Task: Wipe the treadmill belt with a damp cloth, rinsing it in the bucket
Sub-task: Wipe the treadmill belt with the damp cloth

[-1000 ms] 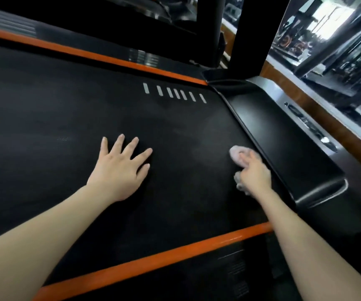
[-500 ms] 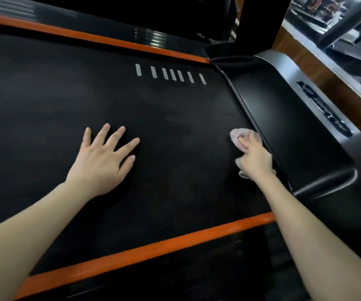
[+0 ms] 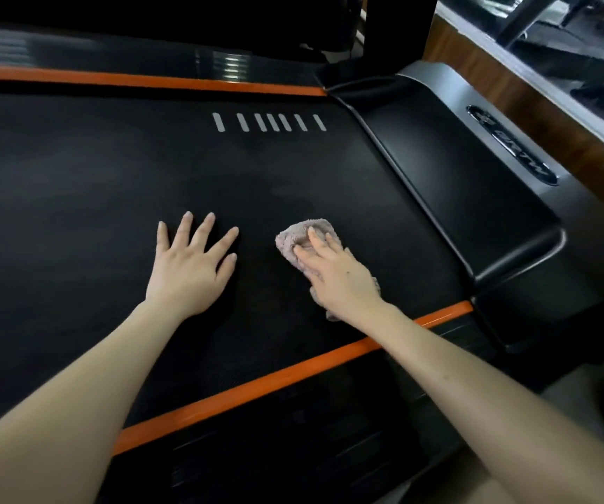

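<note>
Across nearly the whole view stretches the black treadmill belt (image 3: pixel 111 194), with the dark motor cover (image 3: pixel 456 183) closing it off on the right and an orange rail (image 3: pixel 256 389) running along its near edge. On the belt the left hand (image 3: pixel 191 271) lies flat, fingers spread and holding nothing, apparently propping the person up. Just beside it, toward the cover, the right hand (image 3: pixel 340 278) lies on the cloth (image 3: pixel 302 236). Its fingers are nearly straight and press the pinkish bunched towel against the belt. Whether the thumb hooks under the cloth is hidden. A row of short white marks (image 3: pixel 267 122) sits farther up the belt.

The step in hand looks like wiping, at the end by the cover. How much of the dark surface is already done I cannot tell. The next move calls for steady downward pressure in overlapping passes, then a rinse in the bucket, which is out of view.
</note>
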`<state>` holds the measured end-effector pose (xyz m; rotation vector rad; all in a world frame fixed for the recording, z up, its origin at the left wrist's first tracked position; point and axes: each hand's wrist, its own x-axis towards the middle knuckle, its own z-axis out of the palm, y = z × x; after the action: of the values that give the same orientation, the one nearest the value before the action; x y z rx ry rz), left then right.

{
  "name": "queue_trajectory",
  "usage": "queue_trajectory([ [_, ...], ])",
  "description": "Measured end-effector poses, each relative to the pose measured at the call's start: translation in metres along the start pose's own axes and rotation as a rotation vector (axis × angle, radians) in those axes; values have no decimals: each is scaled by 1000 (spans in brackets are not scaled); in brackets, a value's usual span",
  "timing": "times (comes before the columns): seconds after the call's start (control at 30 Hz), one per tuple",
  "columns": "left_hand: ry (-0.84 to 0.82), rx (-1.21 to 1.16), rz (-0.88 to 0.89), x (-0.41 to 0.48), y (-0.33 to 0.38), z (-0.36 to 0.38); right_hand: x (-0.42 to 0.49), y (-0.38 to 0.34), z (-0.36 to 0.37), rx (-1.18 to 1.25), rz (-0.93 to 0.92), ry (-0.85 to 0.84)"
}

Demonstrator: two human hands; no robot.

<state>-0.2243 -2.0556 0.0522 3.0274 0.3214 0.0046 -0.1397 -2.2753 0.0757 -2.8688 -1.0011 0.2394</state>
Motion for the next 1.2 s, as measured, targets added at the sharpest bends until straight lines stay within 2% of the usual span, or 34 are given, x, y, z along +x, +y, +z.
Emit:
queue_trajectory([
  [0.07,5,-4,2,1,-2,2,-2,27,-5,-54,70,30],
  [0.17,17,-12,2,2,-2,5,-6,75,-23,-45,414,64],
  [0.23,20,-15,-1,2,-1,5,-5,75,-25,-50,562,69],
  [0.27,19,-18,-2,2,0,5,-6,62,-23,-45,575,74],
  [0.3,18,-20,-3,2,0,4,-7,46,-17,-27,534,89],
  [0.4,7,-20,-2,2,-1,2,-27,-3,10,33,247,123],
  [0.47,0,-36,4,1,-3,1,-40,0,12,21,107,61],
  [0.5,1,-40,3,1,-3,1,-41,15,6,11,98,40],
  [0.53,2,-38,2,2,-4,1,-41,34,0,3,151,34],
  [0.63,-6,-19,-12,3,-4,1,-35,93,-23,55,520,43],
  [0.67,-13,-14,-17,2,-3,1,-32,103,-27,41,563,28],
  [0.73,-34,-3,-28,3,-1,-1,-28,108,-27,-69,497,43],
  [0.83,-45,6,-52,8,1,-7,-25,110,-23,-160,395,179],
  [1.0,-3,22,8,51,24,-17,-11,122,-15,-130,346,188],
  [1.2,-46,27,-25,89,33,-4,14,146,-15,-72,341,226],
])
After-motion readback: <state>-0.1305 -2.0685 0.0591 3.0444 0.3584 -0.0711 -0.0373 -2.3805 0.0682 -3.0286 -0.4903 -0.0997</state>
